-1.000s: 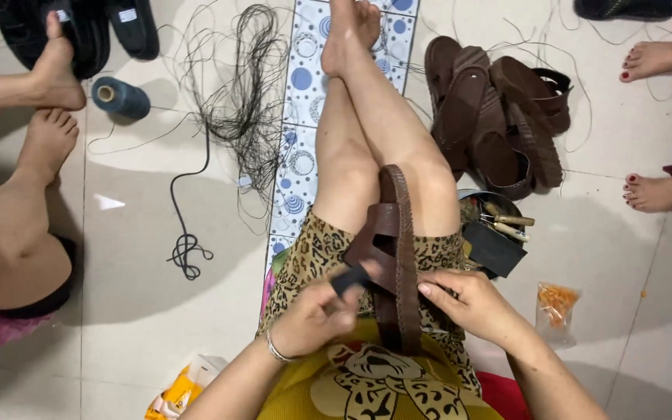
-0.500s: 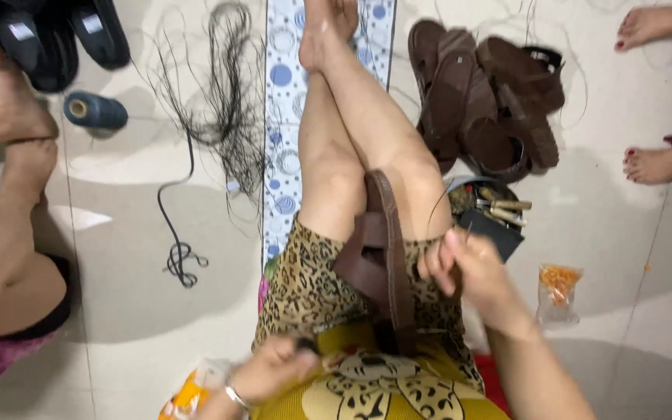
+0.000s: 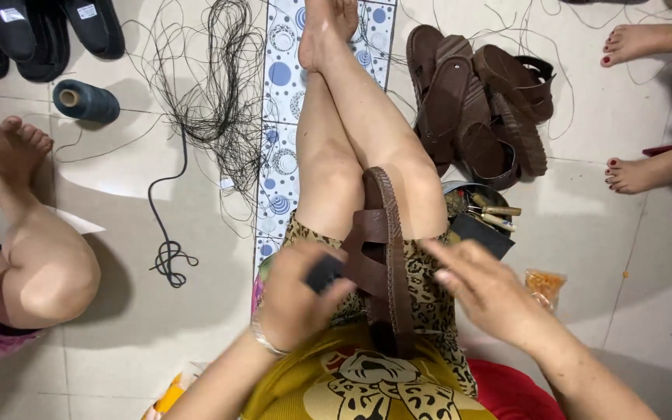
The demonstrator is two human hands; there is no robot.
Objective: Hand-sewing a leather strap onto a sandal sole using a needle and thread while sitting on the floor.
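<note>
Pale tiled floor point(image 3: 157, 342), seen from above, with a person seated on it, legs stretched forward over a strip of blue-and-white patterned mat point(image 3: 281, 124). Nearest: left hand point(image 3: 299, 299), fingers curled and clasped around a small black object point(image 3: 324, 272), held just beside the strap of a brown sandal point(image 3: 383, 257). Sandal: lies lengthwise on the person's lap and right thigh, sole edge turned up, toe end pointing away. Right hand point(image 3: 484, 292): open, fingers spread and slightly blurred, grasping nothing, just to the right of the sandal and apart from it. Right of the lap: a dark round tin point(image 3: 480, 214) holding small tools, with a flat black piece against it; a small orange packet point(image 3: 544, 284) on the tile near it. Left side: another person's bent bare leg point(image 3: 36, 257) and foot. Middle distance, left of the mat: a loose tangle of black thread point(image 3: 219, 101), with one thicker black cord point(image 3: 169, 241) trailing toward the viewer and ending in a knot. Spool of dark blue thread point(image 3: 87, 101), lying on its side. Farther, right of the legs: a heap of brown sandals point(image 3: 480, 109). Far left corner: black shoes point(image 3: 40, 35). Far right: two bare feet point(image 3: 647, 109) of another person, toenails painted red.
</note>
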